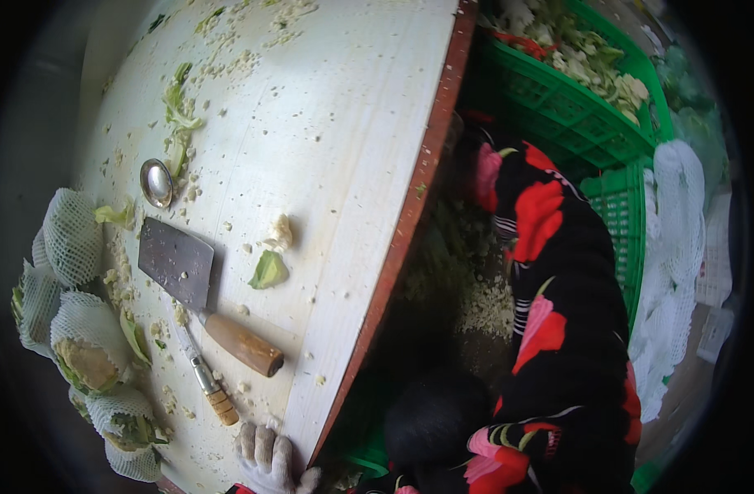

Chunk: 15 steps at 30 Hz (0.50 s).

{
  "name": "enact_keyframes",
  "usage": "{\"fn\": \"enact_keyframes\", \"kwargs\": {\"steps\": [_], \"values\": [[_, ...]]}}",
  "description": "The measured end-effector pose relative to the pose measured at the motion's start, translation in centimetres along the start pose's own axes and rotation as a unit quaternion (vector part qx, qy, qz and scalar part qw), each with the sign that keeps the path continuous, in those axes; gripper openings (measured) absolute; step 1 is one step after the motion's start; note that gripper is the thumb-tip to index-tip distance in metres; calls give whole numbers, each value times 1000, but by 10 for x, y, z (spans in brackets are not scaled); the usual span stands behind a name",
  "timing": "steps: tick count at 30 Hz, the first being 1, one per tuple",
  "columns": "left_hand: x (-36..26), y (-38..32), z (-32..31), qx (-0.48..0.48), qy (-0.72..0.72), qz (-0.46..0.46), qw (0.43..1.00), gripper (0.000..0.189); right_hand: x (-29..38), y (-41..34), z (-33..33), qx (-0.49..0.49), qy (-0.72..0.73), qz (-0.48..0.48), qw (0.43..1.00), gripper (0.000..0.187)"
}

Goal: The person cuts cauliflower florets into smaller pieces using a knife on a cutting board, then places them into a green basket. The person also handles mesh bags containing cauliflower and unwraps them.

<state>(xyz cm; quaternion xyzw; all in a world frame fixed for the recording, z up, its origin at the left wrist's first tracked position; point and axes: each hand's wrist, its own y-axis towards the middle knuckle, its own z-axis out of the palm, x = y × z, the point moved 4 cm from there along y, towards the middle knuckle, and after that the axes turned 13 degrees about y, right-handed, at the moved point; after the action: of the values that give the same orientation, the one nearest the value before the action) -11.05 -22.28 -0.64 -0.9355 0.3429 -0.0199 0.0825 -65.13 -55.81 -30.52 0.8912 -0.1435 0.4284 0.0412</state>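
My left hand (267,456), in a whitish work glove, rests on the near corner of the white tabletop (352,154), thumb apart at the edge, holding nothing. Closest to it is a knife with a ringed wooden handle (221,404). A cleaver with a broad dark blade (176,262) and brown wooden handle (244,344) lies beside that knife. My right arm, in a black floral sleeve (562,296), stretches down past the red-brown table edge; its hand is hidden. A cauliflower piece (281,232) and a cut leaf (269,270) lie right of the cleaver.
Cauliflower heads in white foam nets (74,238) line the table's far side. A shiny metal ladle or bowl (157,183) sits among crumbs and leaf scraps. Green plastic crates (574,92) stand at right, the upper holding trimmings. White foam netting (676,247) hangs beside them. Crumbs (491,305) litter the floor.
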Motion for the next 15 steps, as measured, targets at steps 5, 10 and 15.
{"fn": "enact_keyframes", "kwargs": {"steps": [5,10,15], "values": [[-1,-7,6,40,-15,-20,999,63,-1,-4,5,11,-45,12,999,34],[-2,-16,14,11,8,-10,1000,43,-2,-4,22,29,-65,9,997,34],[2,-18,16,-11,40,7,999,26,-9,16,44,31,-66,1,997,34]]}}
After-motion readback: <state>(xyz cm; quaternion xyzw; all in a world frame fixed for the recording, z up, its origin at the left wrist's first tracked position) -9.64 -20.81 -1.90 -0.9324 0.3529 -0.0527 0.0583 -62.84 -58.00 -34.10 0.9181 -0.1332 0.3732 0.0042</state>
